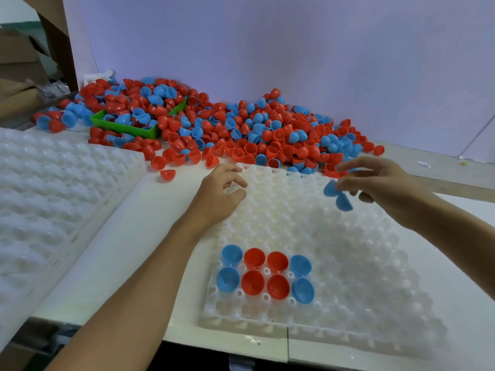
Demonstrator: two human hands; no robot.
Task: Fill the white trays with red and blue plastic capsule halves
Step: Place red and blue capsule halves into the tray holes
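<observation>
The right hand [375,183] pinches two blue halves [337,195] — ready for seating; the left hand [222,191], fingers loosely curled, rests on the tray [348,263] edge beneath it — likely steadying it.

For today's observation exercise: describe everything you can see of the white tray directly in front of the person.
The white tray is a translucent plastic grid of round sockets with small holes between them, lying flat on the white table. Eight capsule halves sit in two rows near its front left corner, blue at the ends and red between. The left hand rests at its far left corner; the right hand holds two blue halves above it.
</observation>
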